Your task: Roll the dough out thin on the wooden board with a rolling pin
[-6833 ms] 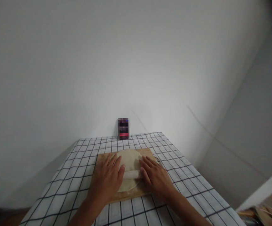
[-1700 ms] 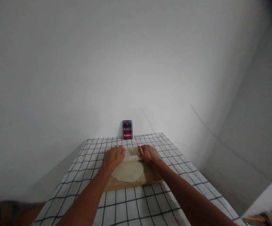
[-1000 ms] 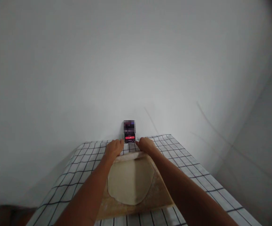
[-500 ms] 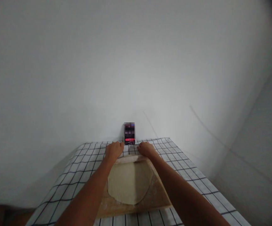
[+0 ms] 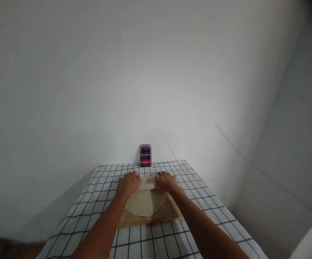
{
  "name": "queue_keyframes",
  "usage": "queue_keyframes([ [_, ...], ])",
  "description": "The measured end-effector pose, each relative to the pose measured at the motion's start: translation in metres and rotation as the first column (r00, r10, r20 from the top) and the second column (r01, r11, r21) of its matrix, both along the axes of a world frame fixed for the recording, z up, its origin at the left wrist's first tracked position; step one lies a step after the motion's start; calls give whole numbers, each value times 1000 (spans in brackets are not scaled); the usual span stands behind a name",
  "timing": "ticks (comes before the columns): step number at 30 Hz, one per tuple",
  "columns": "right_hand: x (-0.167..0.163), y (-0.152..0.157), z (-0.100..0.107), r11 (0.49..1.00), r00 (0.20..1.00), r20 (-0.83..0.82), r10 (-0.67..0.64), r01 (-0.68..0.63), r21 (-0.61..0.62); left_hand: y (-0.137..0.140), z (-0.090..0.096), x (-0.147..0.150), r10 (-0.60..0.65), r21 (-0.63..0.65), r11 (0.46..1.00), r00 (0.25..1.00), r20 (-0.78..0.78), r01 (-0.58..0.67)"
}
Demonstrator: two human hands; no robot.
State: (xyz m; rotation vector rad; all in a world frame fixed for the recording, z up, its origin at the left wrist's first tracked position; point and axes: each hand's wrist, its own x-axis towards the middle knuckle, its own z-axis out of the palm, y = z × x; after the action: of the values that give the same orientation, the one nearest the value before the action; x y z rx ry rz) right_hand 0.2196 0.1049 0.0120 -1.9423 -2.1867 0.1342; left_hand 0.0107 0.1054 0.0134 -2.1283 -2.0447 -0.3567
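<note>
A thin, roughly round sheet of dough [image 5: 145, 204] lies on a wooden board [image 5: 137, 220]. Across its far part rests a pale rolling pin [image 5: 147, 186], and some dough shows behind it. My left hand [image 5: 129, 182] lies over the pin's left end, fingers bent forward over it. At the other end my right hand [image 5: 166, 180] holds the pin in the same way. Both hands partly hide the pin's ends and the board's far corners.
A checked white cloth [image 5: 150, 239] covers the table. Behind the board, a phone with a blurred screen [image 5: 145, 155] leans against the white wall [image 5: 145, 90]. Something dark brown [image 5: 13, 248] is at the lower left.
Both hands have come back toward me with the rolling pin, and their fingers look less tightly curled. Dough now shows beyond the pin. The board's near edge sits farther from me.
</note>
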Motion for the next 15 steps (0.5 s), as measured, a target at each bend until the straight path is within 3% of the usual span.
queue_keyframes([
  [8,4,-49,-9,992,997,-63,36,-28,120,-54,-10,6,-20,131,991,999,-27,23],
  [15,8,-90,-10,993,996,-84,11,-1,119,-95,-16,4,-115,238,963,991,-72,129],
])
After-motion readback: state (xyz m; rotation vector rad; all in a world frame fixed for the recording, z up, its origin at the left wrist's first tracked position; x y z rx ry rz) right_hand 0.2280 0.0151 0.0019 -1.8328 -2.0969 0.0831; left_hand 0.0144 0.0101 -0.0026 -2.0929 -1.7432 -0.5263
